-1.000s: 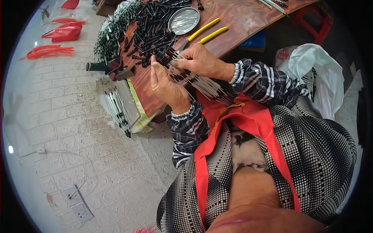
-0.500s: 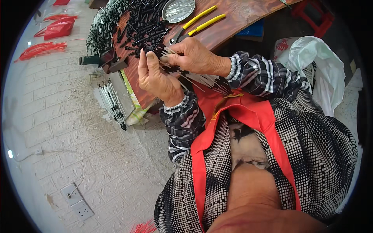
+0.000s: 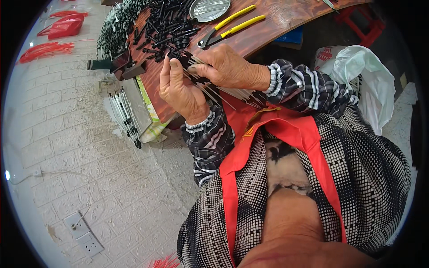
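Observation:
Over the near edge of a reddish-brown wooden table, my left hand [image 3: 185,96] is raised with thumb and fingers pressed together. Whatever sits in that pinch is too small to make out. Close on its right, my right hand [image 3: 230,67] is closed, thumb against the bent forefinger, on a thin white rod at the top of a bunch. More thin white rods [image 3: 250,96] with black parts run beneath both hands toward my lap. Just beyond the fingertips lies a heap of small black plastic fittings [image 3: 167,27].
Yellow-handled pliers [image 3: 232,27] and a round metal dish [image 3: 209,9] lie farther back. Dark green-and-white bristly strands [image 3: 118,29] pile up at the far left. A rod bundle [image 3: 125,116] is left of the table, a white plastic bag [image 3: 368,85] right, a red stool [image 3: 364,24] beyond.
The view has shifted slightly, so the table things sit a little farther right. Both hands keep nearly the same pose, with the right hand a touch farther right.

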Action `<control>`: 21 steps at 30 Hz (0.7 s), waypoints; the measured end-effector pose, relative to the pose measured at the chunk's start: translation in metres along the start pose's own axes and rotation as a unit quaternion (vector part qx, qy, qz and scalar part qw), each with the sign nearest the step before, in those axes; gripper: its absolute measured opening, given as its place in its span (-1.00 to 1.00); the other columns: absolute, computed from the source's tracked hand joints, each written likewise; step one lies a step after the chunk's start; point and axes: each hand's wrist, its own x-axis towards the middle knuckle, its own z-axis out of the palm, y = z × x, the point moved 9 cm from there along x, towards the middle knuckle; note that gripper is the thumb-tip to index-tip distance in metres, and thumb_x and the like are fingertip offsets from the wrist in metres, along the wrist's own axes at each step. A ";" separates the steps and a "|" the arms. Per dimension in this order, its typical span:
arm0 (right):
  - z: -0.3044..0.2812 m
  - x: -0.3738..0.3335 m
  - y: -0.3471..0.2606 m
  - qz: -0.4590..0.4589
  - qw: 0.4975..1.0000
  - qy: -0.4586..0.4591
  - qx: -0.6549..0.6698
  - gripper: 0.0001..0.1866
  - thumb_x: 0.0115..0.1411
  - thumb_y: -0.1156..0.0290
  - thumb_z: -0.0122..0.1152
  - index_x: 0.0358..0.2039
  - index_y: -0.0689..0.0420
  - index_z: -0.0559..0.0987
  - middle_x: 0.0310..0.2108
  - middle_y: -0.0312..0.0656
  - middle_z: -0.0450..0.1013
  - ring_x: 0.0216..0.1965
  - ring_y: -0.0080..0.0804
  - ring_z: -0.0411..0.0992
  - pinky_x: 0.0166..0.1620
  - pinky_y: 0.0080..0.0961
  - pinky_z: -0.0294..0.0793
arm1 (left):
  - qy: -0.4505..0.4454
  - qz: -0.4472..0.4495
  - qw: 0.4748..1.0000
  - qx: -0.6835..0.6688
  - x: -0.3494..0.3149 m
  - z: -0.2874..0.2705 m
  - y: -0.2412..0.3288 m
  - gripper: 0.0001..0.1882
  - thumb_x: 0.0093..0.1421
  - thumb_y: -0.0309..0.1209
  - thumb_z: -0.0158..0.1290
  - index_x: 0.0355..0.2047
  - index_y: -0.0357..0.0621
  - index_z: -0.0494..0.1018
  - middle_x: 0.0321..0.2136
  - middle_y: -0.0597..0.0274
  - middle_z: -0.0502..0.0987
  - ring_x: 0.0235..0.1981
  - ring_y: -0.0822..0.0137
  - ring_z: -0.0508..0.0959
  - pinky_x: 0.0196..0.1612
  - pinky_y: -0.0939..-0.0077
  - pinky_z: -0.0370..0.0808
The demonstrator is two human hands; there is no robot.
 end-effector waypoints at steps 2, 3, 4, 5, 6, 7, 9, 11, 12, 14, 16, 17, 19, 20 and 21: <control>0.002 0.000 -0.001 -0.010 1.000 -0.011 -0.001 -0.82 0.16 0.37 0.13 -0.45 0.23 0.54 -0.59 -0.01 0.45 -0.56 -0.08 0.46 -0.50 -0.34 0.38 | 0.001 -0.010 1.000 -0.001 0.001 -0.004 -0.001 -0.70 0.21 -0.52 0.10 -0.06 -0.41 0.42 -0.29 0.19 0.54 -0.31 0.44 0.53 -0.21 0.60 0.50; 0.003 0.000 -0.001 -0.015 1.000 -0.017 -0.002 -0.82 0.16 0.36 0.13 -0.45 0.23 0.53 -0.60 -0.01 0.45 -0.56 -0.08 0.45 -0.50 -0.35 0.38 | -0.005 -0.013 1.000 0.002 0.003 -0.005 -0.001 -0.70 0.21 -0.52 0.10 -0.06 -0.42 0.42 -0.29 0.19 0.54 -0.31 0.44 0.53 -0.21 0.61 0.50; 0.005 0.002 0.000 -0.013 1.000 -0.020 -0.003 -0.82 0.16 0.36 0.13 -0.45 0.23 0.53 -0.60 -0.01 0.45 -0.56 -0.08 0.45 -0.50 -0.35 0.38 | -0.012 -0.016 1.000 0.006 0.005 -0.005 -0.002 -0.69 0.21 -0.53 0.10 -0.06 -0.43 0.42 -0.29 0.19 0.54 -0.31 0.44 0.53 -0.21 0.61 0.50; 0.005 0.004 0.000 -0.022 1.000 -0.016 -0.007 -0.81 0.16 0.36 0.13 -0.46 0.23 0.53 -0.61 -0.02 0.44 -0.58 -0.11 0.44 -0.50 -0.36 0.37 | -0.018 -0.020 1.000 0.010 0.007 -0.005 -0.002 -0.69 0.21 -0.53 0.09 -0.06 -0.44 0.41 -0.29 0.19 0.54 -0.31 0.45 0.53 -0.20 0.61 0.50; 0.006 0.005 -0.001 -0.030 0.999 -0.013 -0.011 -0.80 0.16 0.35 0.13 -0.46 0.24 0.53 -0.62 -0.03 0.43 -0.60 -0.14 0.43 -0.51 -0.37 0.36 | -0.014 -0.022 1.000 0.008 0.008 -0.007 -0.002 -0.69 0.21 -0.53 0.09 -0.06 -0.44 0.41 -0.29 0.19 0.54 -0.31 0.45 0.53 -0.20 0.61 0.50; 0.006 0.005 -0.001 -0.039 0.999 -0.010 -0.015 -0.79 0.17 0.34 0.13 -0.47 0.24 0.53 -0.63 -0.04 0.42 -0.61 -0.16 0.41 -0.51 -0.38 0.36 | -0.013 -0.026 1.000 0.005 0.010 -0.007 -0.002 -0.69 0.21 -0.54 0.09 -0.06 -0.45 0.41 -0.29 0.19 0.54 -0.31 0.45 0.53 -0.20 0.62 0.50; 0.008 0.003 0.000 -0.037 0.999 -0.029 -0.009 -0.77 0.18 0.32 0.13 -0.47 0.24 0.53 -0.64 -0.05 0.41 -0.62 -0.21 0.40 -0.52 -0.39 0.35 | -0.010 -0.035 0.999 -0.001 0.010 -0.009 -0.002 -0.69 0.21 -0.54 0.09 -0.06 -0.47 0.41 -0.29 0.19 0.54 -0.30 0.45 0.53 -0.20 0.62 0.49; 0.010 0.003 0.001 -0.041 0.997 -0.057 0.001 -0.74 0.20 0.28 0.14 -0.48 0.24 0.52 -0.67 -0.07 0.38 -0.64 -0.29 0.37 -0.52 -0.41 0.34 | -0.006 -0.028 1.000 -0.012 0.005 -0.010 -0.003 -0.69 0.21 -0.54 0.09 -0.06 -0.47 0.41 -0.29 0.18 0.54 -0.29 0.44 0.53 -0.20 0.62 0.49; 0.010 0.004 0.001 -0.043 0.997 -0.058 0.000 -0.74 0.20 0.28 0.14 -0.48 0.24 0.52 -0.67 -0.07 0.38 -0.64 -0.29 0.37 -0.52 -0.41 0.34 | -0.005 -0.019 1.000 -0.022 0.003 -0.010 -0.003 -0.69 0.21 -0.54 0.09 -0.07 -0.47 0.41 -0.29 0.18 0.54 -0.29 0.44 0.53 -0.19 0.62 0.49; 0.017 0.000 0.017 0.031 0.993 -0.109 0.043 -0.70 0.22 0.25 0.13 -0.49 0.24 0.52 -0.68 -0.10 0.38 -0.65 -0.35 0.36 -0.52 -0.43 0.33 | -0.004 -0.009 0.999 -0.033 0.000 -0.011 -0.002 -0.69 0.21 -0.54 0.09 -0.07 -0.47 0.41 -0.28 0.18 0.54 -0.28 0.44 0.53 -0.19 0.61 0.49; 0.022 -0.001 0.021 0.065 0.987 -0.134 0.064 -0.69 0.23 0.23 0.13 -0.49 0.24 0.52 -0.69 -0.11 0.37 -0.65 -0.38 0.35 -0.51 -0.43 0.33 | 0.002 -0.011 0.999 -0.037 -0.001 -0.016 -0.004 -0.69 0.21 -0.54 0.09 -0.07 -0.46 0.41 -0.28 0.18 0.54 -0.28 0.43 0.53 -0.18 0.60 0.49; 0.022 0.000 0.019 0.064 0.986 -0.134 0.070 -0.68 0.24 0.22 0.12 -0.49 0.24 0.52 -0.68 -0.14 0.38 -0.65 -0.40 0.35 -0.51 -0.45 0.33 | 0.006 -0.011 0.999 -0.040 -0.001 -0.019 -0.005 -0.69 0.21 -0.54 0.09 -0.07 -0.46 0.41 -0.28 0.18 0.54 -0.28 0.43 0.53 -0.18 0.60 0.49; 0.023 0.000 0.013 0.062 0.986 -0.133 0.082 -0.67 0.25 0.20 0.11 -0.48 0.24 0.53 -0.68 -0.18 0.40 -0.64 -0.45 0.35 -0.51 -0.48 0.33 | 0.010 -0.009 0.999 -0.039 -0.001 -0.024 -0.006 -0.70 0.21 -0.53 0.09 -0.07 -0.45 0.41 -0.28 0.18 0.54 -0.28 0.43 0.53 -0.18 0.59 0.49; 0.024 0.000 0.011 0.060 0.986 -0.133 0.082 -0.67 0.25 0.20 0.11 -0.48 0.24 0.53 -0.68 -0.18 0.40 -0.64 -0.45 0.35 -0.51 -0.48 0.33 | 0.014 -0.010 0.999 -0.038 -0.001 -0.026 -0.007 -0.70 0.21 -0.53 0.10 -0.07 -0.44 0.41 -0.28 0.18 0.54 -0.28 0.42 0.53 -0.17 0.58 0.49; 0.020 0.001 0.007 0.034 0.993 -0.102 0.048 -0.68 0.25 0.22 0.12 -0.48 0.24 0.53 -0.67 -0.20 0.41 -0.63 -0.47 0.35 -0.51 -0.49 0.33 | 0.018 -0.010 0.999 -0.038 0.000 -0.026 -0.006 -0.70 0.21 -0.53 0.10 -0.07 -0.44 0.42 -0.28 0.18 0.54 -0.28 0.42 0.53 -0.17 0.58 0.49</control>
